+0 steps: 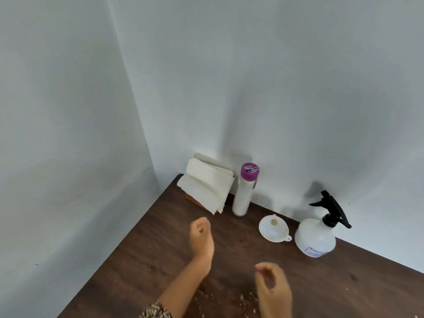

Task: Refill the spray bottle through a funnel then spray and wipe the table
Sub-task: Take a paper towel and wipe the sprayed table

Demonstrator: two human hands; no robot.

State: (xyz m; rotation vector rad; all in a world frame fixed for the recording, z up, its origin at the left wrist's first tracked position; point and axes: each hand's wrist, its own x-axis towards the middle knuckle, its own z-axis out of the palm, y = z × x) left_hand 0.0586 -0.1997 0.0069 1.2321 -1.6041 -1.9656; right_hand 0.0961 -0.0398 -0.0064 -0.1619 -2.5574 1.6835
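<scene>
A white spray bottle [315, 237] with a black trigger head stands at the right near the wall. Left of it a white funnel [273, 228] lies on the dark wooden table [146, 260], mouth up. A tall clear bottle [243, 193] with a purple cap stands against the wall. Folded white paper towels [206, 184] lean in the corner. My left hand [200, 237] hovers over the table with fingers loosely curled, holding nothing. My right hand [273, 288] is lower, near the front, fingers also loosely curled and empty.
White walls meet in a corner behind the towels. Small pale crumbs [206, 294] are scattered on the table near the front, between and under my hands. A patterned sleeve [156, 312] shows at the bottom edge.
</scene>
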